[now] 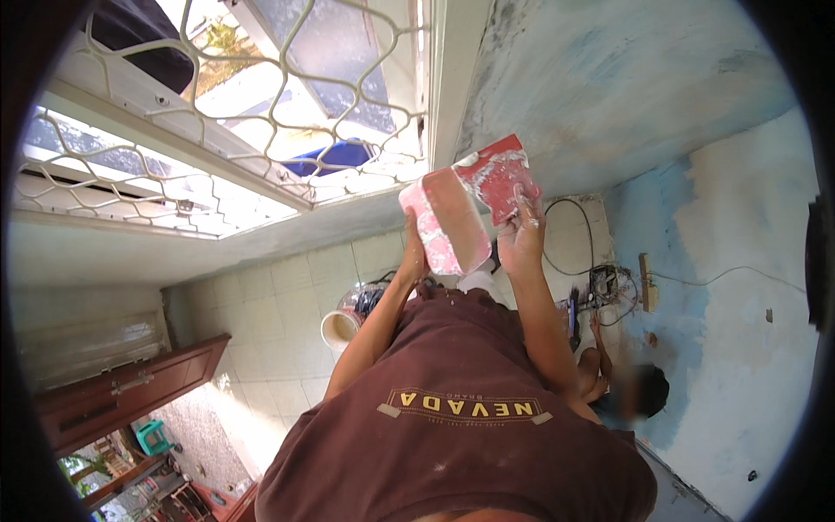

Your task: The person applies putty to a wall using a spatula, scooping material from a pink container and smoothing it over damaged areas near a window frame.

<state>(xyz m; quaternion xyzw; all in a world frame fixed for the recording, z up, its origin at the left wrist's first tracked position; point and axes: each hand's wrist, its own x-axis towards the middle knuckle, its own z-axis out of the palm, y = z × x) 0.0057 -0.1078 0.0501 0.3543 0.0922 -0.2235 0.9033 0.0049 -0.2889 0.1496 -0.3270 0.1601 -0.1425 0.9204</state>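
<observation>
Left hand (414,241) grips a putty-smeared pink spreader (457,223), right hand (523,237) a red spreader (497,181), mid-frame; wall (731,348) at right looks part-coated, blue showing

White-smeared red scraper (500,183), white-smeared pink container (425,217), maroon shirt (461,348).

Right of the right hand (522,233) is room to pass before the wall (626,78); ahead and left, the grille (285,66) (wavy bars) blocks the way, and a bucket (326,331) sits left of the left forearm (383,315).
</observation>
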